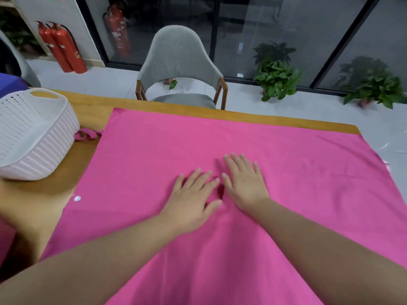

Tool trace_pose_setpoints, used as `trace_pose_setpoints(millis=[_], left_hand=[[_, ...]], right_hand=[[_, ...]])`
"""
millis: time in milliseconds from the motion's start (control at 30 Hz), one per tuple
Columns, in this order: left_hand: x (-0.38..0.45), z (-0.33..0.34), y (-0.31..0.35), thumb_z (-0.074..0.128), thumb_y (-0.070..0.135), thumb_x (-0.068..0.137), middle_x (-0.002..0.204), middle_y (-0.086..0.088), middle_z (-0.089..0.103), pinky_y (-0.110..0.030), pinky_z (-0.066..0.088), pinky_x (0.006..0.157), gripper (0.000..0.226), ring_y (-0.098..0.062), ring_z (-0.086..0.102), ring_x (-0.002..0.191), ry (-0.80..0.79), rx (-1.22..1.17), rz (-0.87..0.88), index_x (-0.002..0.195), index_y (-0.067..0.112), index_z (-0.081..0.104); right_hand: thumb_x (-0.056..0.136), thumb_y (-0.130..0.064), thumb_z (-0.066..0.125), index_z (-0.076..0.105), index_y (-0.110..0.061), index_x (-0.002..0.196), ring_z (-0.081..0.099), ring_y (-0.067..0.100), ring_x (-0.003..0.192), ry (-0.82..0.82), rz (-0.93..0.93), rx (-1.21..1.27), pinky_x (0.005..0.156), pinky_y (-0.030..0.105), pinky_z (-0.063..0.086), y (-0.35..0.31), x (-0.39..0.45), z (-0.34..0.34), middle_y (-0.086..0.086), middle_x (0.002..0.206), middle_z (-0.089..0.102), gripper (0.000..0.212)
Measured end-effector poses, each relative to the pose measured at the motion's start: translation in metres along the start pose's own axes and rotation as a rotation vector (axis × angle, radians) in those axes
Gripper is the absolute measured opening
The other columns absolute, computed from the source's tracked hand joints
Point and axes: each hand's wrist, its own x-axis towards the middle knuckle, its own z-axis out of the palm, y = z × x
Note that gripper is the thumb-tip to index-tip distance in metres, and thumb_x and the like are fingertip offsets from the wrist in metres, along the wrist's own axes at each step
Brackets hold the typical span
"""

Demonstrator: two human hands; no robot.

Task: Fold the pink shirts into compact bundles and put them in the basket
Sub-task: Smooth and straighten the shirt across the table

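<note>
Wooden table (pixel 88 106) by a big dark window, grey upholstered chair (pixel 178 62) tucked in on the far side. A bright pink cotton shirt (pixel 286 172) is spread flat across most of the tabletop, long way running left to right. Both palms are down on its middle, side by side: left hand (pixel 193 199) and right hand (pixel 244 183), fingers straight and spread, pressing rather than grabbing anything. The white perforated plastic basket (pixel 33 137) sits off to the left, so the left hand's closer to it.

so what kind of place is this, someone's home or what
Probably an office or commercial space, not a home: red fire extinguishers stand by the wall, floor-to-ceiling dark glass partitions run behind, and a grey upholstered chair faces the wooden table.
</note>
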Motion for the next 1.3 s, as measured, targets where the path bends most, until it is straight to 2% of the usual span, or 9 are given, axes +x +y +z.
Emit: trace_pose_setpoints(millis=[67, 167, 367, 500, 633, 800, 1167, 1233, 1300], left_hand=[[-0.028, 0.017, 0.017, 0.007, 0.067, 0.082, 0.16, 0.006, 0.007, -0.055, 0.008, 0.117, 0.077, -0.012, -0.008, 0.145, 0.022, 0.029, 0.08, 0.151, 0.033, 0.01], [-0.066, 0.039, 0.024, 0.026, 0.064, 0.089, 0.151, 0.004, 0.036, -0.06, 0.038, 0.102, 0.062, -0.023, 0.028, 0.141, 0.053, 0.177, 0.18, 0.144, 0.036, 0.033], [-0.132, 0.068, 0.021, 0.019, 0.06, 0.097, 0.153, 0.003, 0.031, -0.054, 0.017, 0.104, 0.056, -0.026, 0.017, 0.143, 0.079, 0.313, 0.142, 0.148, 0.038, 0.026], [-0.176, 0.079, 0.033, 0.022, 0.059, 0.097, 0.154, 0.003, 0.03, -0.053, 0.019, 0.104, 0.056, -0.026, 0.018, 0.144, 0.065, 0.297, 0.105, 0.149, 0.038, 0.025], [-0.219, 0.089, 0.04, 0.03, 0.06, 0.095, 0.155, 0.005, 0.028, -0.052, 0.019, 0.106, 0.057, -0.023, 0.019, 0.144, 0.056, 0.336, 0.191, 0.148, 0.039, 0.025], [-0.272, 0.096, 0.042, 0.034, 0.059, 0.093, 0.156, 0.005, 0.025, -0.049, 0.019, 0.108, 0.06, -0.021, 0.022, 0.144, 0.032, 0.38, 0.249, 0.148, 0.037, 0.028], [-0.352, 0.118, 0.029, 0.019, 0.061, 0.095, 0.154, 0.008, 0.031, -0.04, 0.01, 0.109, 0.058, -0.015, 0.01, 0.146, -0.02, 0.193, -0.193, 0.149, 0.04, 0.022], [-0.362, 0.124, 0.023, 0.009, 0.068, 0.09, 0.156, 0.01, 0.021, -0.041, 0.006, 0.111, 0.063, -0.012, -0.001, 0.147, 0.075, 0.108, -0.37, 0.148, 0.045, 0.013], [-0.367, 0.134, 0.014, -0.005, 0.072, 0.077, 0.155, 0.015, -0.005, -0.045, -0.004, 0.114, 0.074, -0.013, -0.014, 0.144, 0.155, 0.038, -0.548, 0.146, 0.044, -0.004]], right_hand=[[0.082, -0.049, 0.002, 0.01, -0.03, 0.152, -0.001, 0.016, 0.147, -0.025, -0.045, 0.046, 0.117, 0.042, 0.0, -0.003, -0.043, 0.007, -0.004, 0.16, 0.008, 0.073], [0.083, -0.05, 0.004, 0.005, -0.036, 0.151, -0.008, 0.013, 0.146, -0.055, -0.091, 0.046, 0.116, 0.038, -0.008, 0.003, -0.106, 0.03, -0.008, 0.16, 0.003, 0.069], [0.09, -0.048, 0.036, 0.028, -0.035, 0.146, 0.023, 0.017, 0.139, 0.078, 0.009, -0.05, 0.111, 0.04, 0.007, 0.032, -0.205, 0.056, -0.005, 0.149, 0.039, 0.058], [0.089, -0.049, 0.037, 0.014, -0.037, 0.149, 0.019, 0.019, 0.142, 0.098, -0.049, -0.093, 0.111, 0.041, 0.009, 0.049, -0.248, 0.06, -0.005, 0.149, 0.038, 0.065], [0.09, -0.047, 0.037, 0.03, -0.034, 0.147, 0.014, 0.018, 0.144, 0.069, -0.109, -0.112, 0.11, 0.042, 0.013, 0.065, -0.289, 0.066, -0.004, 0.152, 0.033, 0.058], [0.087, -0.044, 0.042, 0.034, -0.033, 0.145, 0.019, 0.017, 0.143, 0.102, -0.265, -0.116, 0.11, 0.042, 0.016, 0.089, -0.344, 0.07, -0.004, 0.151, 0.036, 0.059], [0.084, -0.057, 0.045, 0.039, -0.033, 0.144, 0.028, 0.019, 0.14, 0.069, -0.442, -0.143, 0.108, 0.043, 0.02, 0.12, -0.415, 0.075, -0.002, 0.151, 0.036, 0.065], [0.086, -0.057, 0.044, 0.037, -0.033, 0.145, 0.028, 0.019, 0.141, 0.085, -0.433, -0.118, 0.109, 0.043, 0.019, 0.122, -0.42, 0.077, -0.002, 0.151, 0.036, 0.064], [0.088, -0.057, 0.04, 0.035, -0.033, 0.146, 0.027, 0.018, 0.141, 0.095, -0.422, -0.108, 0.109, 0.042, 0.019, 0.123, -0.424, 0.077, -0.003, 0.152, 0.035, 0.062]])
